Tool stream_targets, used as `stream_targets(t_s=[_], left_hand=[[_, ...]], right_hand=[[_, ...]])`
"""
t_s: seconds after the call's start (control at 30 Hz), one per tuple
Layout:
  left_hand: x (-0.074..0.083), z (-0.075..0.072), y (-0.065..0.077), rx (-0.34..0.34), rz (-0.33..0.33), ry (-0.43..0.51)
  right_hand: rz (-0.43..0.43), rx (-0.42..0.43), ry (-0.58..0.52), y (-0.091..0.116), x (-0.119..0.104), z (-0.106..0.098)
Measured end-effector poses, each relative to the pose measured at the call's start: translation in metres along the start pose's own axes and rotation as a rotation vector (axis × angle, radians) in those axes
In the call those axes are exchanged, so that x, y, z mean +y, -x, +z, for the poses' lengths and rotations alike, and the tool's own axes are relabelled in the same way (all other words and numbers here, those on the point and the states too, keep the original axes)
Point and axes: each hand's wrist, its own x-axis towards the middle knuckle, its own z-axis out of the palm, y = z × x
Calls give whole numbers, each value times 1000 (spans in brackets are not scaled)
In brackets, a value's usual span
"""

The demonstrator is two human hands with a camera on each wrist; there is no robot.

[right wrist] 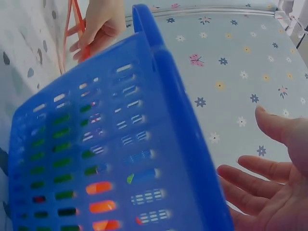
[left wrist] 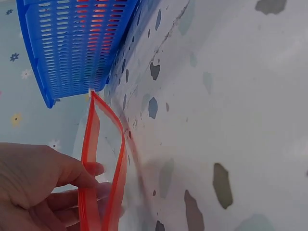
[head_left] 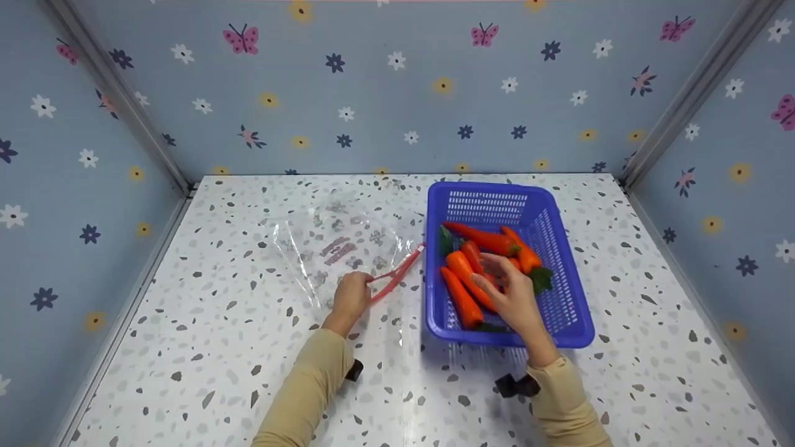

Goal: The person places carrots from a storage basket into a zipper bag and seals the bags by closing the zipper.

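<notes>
Zip bag mouth pinched on one side, other hand spread over a basket of peppers
So we've got a clear bag (head_left: 338,248) lying on the speckled table (head_left: 217,298), left of a blue basket (head_left: 478,337). The left hand (head_left: 353,294) pinches one side of the bag's red zip strip (left wrist: 90,137) between thumb and fingers, and we can see the strip's two sides parted near that hand. Its far end sits right by the basket; we can't tell if they touch. The right hand (head_left: 512,295) is over the basket with fingers spread and loosely bent, gripping nothing. Under it we count several red and orange peppers (head_left: 459,298), plus green leafy bits (head_left: 541,279), all inside the basket.
</notes>
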Motion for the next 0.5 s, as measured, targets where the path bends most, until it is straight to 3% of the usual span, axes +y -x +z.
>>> stream_targets(t_s=[0.17, 0.3, 0.5], left_hand=[[5, -6, 0, 31, 27, 24], [11, -11, -1, 69, 68, 50], [24, -17, 3, 113, 94, 111]], right_hand=[[37, 18, -91, 5, -20, 6], [72, 22, -158, 7, -19, 12], [45, 26, -195, 7, -18, 18]])
